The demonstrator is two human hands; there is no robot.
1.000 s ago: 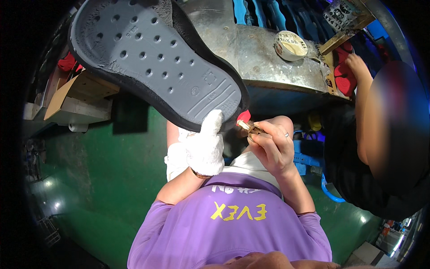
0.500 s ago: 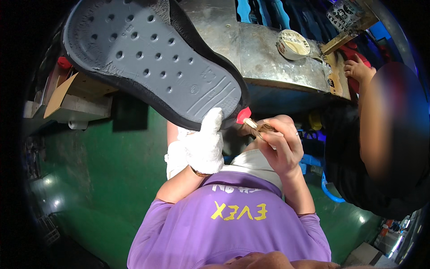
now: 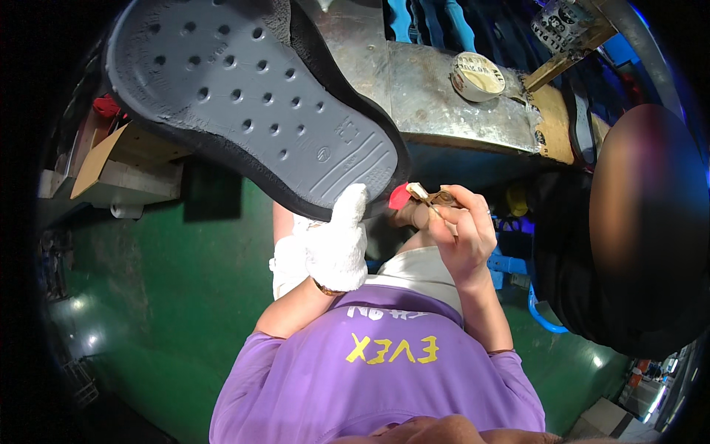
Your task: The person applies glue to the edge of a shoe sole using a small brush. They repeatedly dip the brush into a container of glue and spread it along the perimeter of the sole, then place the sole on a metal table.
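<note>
A large shoe, with a grey, dimpled sole face and black edging, fills the upper left. My left hand, in a white glove, is closed on its narrower end, the thumb lying over the grey face. A red tab sticks out beside that end. Bare-skinned, my right hand pinches a small brush with a brownish handle and a pale tip. That tip is right at the red tab; whether they touch I cannot tell.
Ahead is a worn metal table bearing a round tub of cream-coloured stuff. Blue strips lie behind it. A person in black sits close on my right. An open cardboard box stands at the left, above the green floor.
The brush's pale tip has shifted up slightly, its handle now more level. The shoe and left hand have barely moved. The neighbour's hand is gone from the table's right end.
</note>
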